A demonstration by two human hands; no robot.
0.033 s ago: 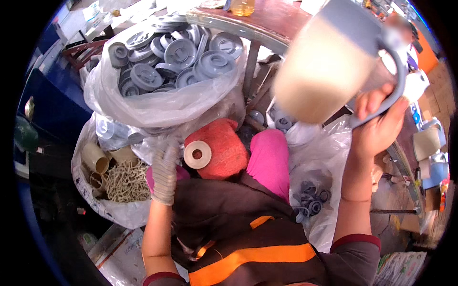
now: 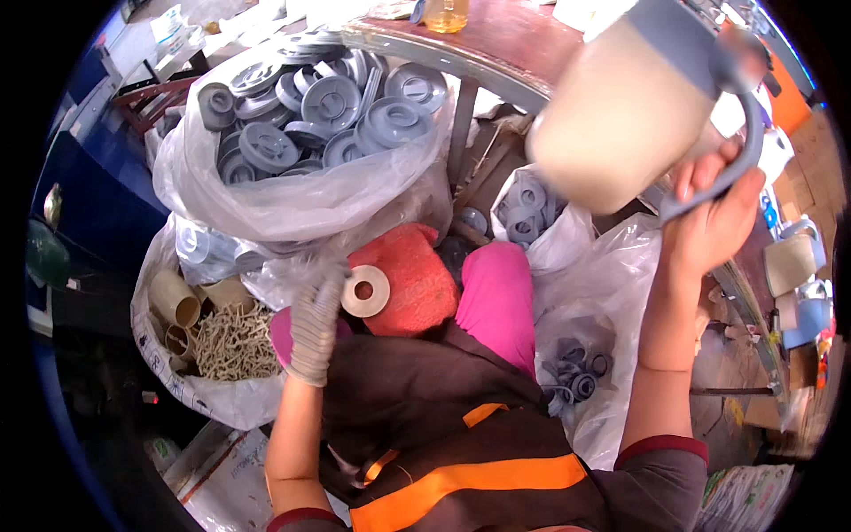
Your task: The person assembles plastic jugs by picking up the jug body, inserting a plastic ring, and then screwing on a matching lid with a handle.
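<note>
My bare right hand [image 2: 714, 213] is wrapped round the grey handle of a large jug [image 2: 625, 115], raised at the upper right. The jug has a beige body and a grey top, and it tilts and looks slightly blurred. My left hand [image 2: 315, 328], in a pale striped knit glove, is at my lap with its fingers stretched out, the tips smeared by motion. Beside those fingers, a cream ring [image 2: 365, 306] with a round hole rests against a red cloth-like bundle [image 2: 412, 279]. Nothing shows in the left hand.
A plastic bag of grey lids [image 2: 332, 102] stands ahead left. Below it, a white sack [image 2: 204, 399] holds beige cups and small sticks. Bags with small grey parts [image 2: 576, 368] lie right of my knee. A brown table [image 2: 505, 40] is ahead; more jugs [image 2: 793, 266] stand far right.
My right hand and the jug have shifted slightly right, and the jug's body is a little lower. My left hand has moved right, closer to the cream ring.
</note>
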